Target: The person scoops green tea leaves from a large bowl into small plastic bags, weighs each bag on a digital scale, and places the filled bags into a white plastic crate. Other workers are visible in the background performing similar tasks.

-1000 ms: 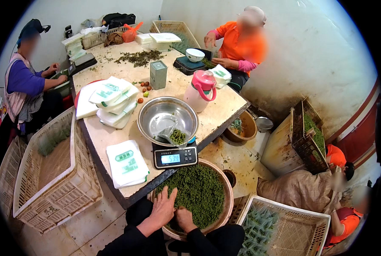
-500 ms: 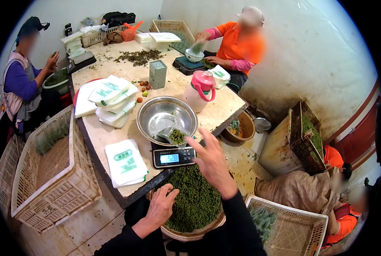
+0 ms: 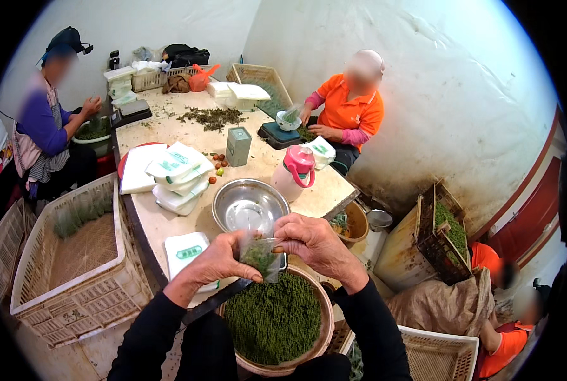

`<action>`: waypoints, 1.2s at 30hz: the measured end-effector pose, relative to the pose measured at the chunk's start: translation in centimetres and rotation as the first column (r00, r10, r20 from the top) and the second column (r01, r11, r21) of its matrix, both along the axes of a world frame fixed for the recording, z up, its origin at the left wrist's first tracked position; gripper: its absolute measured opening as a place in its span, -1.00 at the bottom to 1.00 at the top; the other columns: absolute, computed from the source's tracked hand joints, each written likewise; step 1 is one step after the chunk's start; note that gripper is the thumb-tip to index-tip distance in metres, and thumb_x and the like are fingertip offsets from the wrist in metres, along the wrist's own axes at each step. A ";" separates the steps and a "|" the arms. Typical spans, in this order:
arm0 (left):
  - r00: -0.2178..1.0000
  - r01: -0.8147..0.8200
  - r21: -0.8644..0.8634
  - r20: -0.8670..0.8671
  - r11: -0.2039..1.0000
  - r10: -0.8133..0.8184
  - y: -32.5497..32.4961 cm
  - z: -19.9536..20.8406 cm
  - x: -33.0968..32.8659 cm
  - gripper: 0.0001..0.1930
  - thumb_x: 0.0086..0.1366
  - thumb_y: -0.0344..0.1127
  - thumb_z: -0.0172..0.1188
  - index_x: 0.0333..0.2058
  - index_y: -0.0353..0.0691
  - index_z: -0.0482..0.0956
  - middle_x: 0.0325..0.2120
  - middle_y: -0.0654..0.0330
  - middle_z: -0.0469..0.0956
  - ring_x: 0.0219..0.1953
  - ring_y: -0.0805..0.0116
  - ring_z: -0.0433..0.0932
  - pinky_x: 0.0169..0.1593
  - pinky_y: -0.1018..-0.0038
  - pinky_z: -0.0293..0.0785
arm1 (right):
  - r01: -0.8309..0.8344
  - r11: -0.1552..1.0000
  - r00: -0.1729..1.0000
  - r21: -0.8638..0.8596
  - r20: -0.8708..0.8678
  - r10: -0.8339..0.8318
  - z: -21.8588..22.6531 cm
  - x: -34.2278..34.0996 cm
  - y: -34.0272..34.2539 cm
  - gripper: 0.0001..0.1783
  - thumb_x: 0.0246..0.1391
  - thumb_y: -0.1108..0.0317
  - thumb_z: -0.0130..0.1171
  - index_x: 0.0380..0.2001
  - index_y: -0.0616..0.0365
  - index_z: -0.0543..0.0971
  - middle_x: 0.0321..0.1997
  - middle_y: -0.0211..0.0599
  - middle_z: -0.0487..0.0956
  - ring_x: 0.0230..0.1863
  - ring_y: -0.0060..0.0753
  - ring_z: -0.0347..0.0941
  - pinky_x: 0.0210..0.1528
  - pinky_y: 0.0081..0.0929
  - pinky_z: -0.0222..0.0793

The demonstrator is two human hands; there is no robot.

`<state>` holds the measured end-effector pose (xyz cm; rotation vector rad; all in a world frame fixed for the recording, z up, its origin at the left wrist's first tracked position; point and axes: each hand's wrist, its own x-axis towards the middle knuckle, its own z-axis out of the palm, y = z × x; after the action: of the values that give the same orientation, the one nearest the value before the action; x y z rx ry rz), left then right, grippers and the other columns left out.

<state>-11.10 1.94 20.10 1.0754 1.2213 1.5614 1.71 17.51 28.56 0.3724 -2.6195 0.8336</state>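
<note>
A small clear plastic bag [image 3: 259, 255] partly filled with green berry-like grains hangs between my hands. My left hand [image 3: 221, 259] grips its left side between thumb and fingers. At the bag's upper right edge, my right hand [image 3: 314, 247] pinches the plastic. Just below the bag is a round basin [image 3: 326, 317] heaped with small green grains [image 3: 270, 324], on or between my legs. Beyond my hands, a steel bowl [image 3: 248, 204] stands at the table's near side. My hands hide most of the scale by the bowl. A stack of flat printed white bags [image 3: 185, 246] lies beside my left hand.
More bag stacks [image 3: 178, 168], a grey-green tin [image 3: 237, 146] and a pink jug [image 3: 294, 171] stand on the table [image 3: 147, 130]. Plastic crates [image 3: 83, 286] flank me. Across the table, a person in orange [image 3: 353, 111] handles a bag; one in purple [image 3: 48, 130] sits left.
The filled bag has come out of the steel bowl into both my hands. My left hand has risen from the basin. Across the table, the co-worker's bag hand has lowered. The view has shifted.
</note>
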 end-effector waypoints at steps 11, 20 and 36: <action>0.938 -0.196 0.030 -0.286 0.980 0.196 -1.4 -2.7 5.4 -0.55 -0.15 -0.38 0.44 -0.22 -0.29 0.52 -0.40 0.25 0.58 -0.37 0.55 0.49 -0.27 0.55 0.45 | 0.112 0.979 0.930 0.173 0.330 -0.165 -6.0 3.4 -1.7 -0.85 -0.15 0.47 0.12 -0.40 0.08 0.52 -0.44 -0.15 0.52 -0.39 0.00 0.45 -0.40 -0.23 0.35; 0.495 -0.506 0.446 -0.550 0.738 0.672 -2.0 -6.7 8.4 -0.79 0.14 -0.32 0.18 -0.26 -0.29 0.56 -0.44 0.04 0.57 -0.41 0.14 0.59 -0.38 0.45 0.49 | 0.053 0.998 0.935 -0.040 0.353 -0.035 -6.6 5.2 -3.6 -0.60 -0.28 0.44 0.29 -0.24 0.11 0.49 -0.38 -0.09 0.53 -0.30 0.03 0.45 -0.32 -0.24 0.37; 0.767 -0.004 0.160 -0.633 0.987 0.106 -0.2 -9.9 17.4 -0.84 0.18 -0.45 0.08 -0.27 -0.37 0.54 -0.36 0.02 0.58 -0.31 0.19 0.58 -0.20 0.44 0.47 | 0.448 0.731 0.894 -0.514 0.253 -0.370 -16.6 20.4 -7.5 -0.72 -0.25 0.53 0.20 -0.33 0.24 0.49 -0.49 0.04 0.48 -0.41 0.09 0.42 -0.42 -0.28 0.30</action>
<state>6.26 1.76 10.19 1.7869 1.6061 1.3778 22.12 9.98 12.00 -0.4315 -2.2685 1.4301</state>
